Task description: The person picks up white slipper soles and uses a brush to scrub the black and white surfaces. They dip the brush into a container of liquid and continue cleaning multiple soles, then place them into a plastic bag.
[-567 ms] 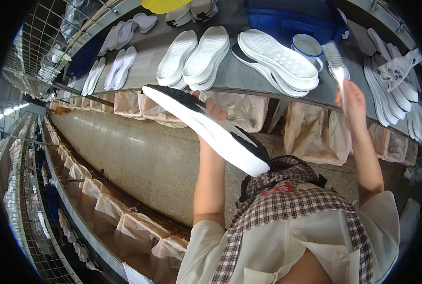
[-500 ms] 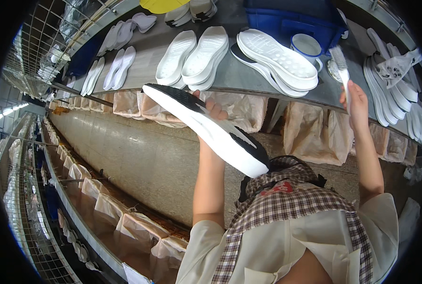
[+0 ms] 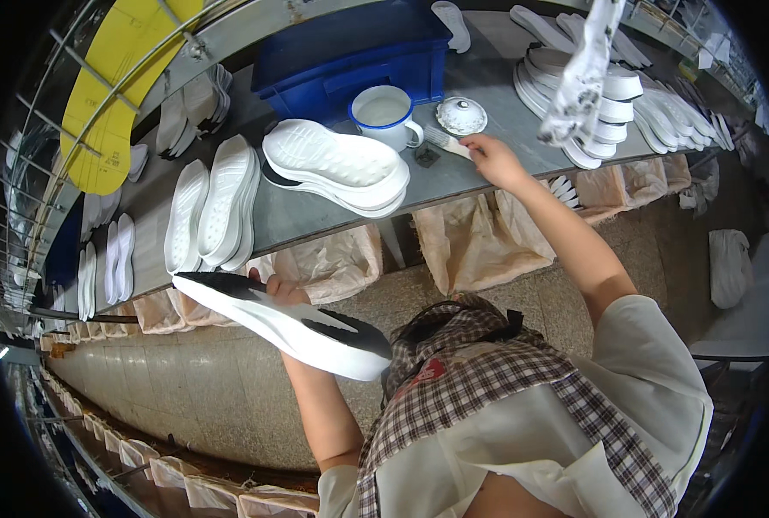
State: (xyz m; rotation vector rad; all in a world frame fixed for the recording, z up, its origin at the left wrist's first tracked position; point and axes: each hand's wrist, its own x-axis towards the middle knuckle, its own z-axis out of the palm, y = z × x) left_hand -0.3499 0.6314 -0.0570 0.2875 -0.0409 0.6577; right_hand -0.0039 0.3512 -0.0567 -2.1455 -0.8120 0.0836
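My left hand (image 3: 283, 291) grips a white shoe sole (image 3: 285, 332) with black tread patches, tilted on its side in front of the bench edge. Between the fingers of my right hand (image 3: 494, 161) is the handle of a brush (image 3: 447, 142) with pale bristles. Its bristle end lies low at the bench top, beside a dark patch and close to a white enamel mug (image 3: 383, 115) with a blue rim. A small white lid (image 3: 461, 116) sits just beyond the brush. Left of the mug rests a stack of white soles (image 3: 337, 164).
A blue crate (image 3: 350, 56) stands behind the mug. More white soles (image 3: 229, 203) stand along the bench at left, with stacked soles (image 3: 613, 112) at right. A spotted cloth strip (image 3: 579, 82) hangs at upper right. Cloth-lined bins (image 3: 479, 242) hang below the bench edge.
The view has swung to the right. My right hand has lowered the brush from a raised, upright position to the bench top near the mug. My left hand still holds the sole.
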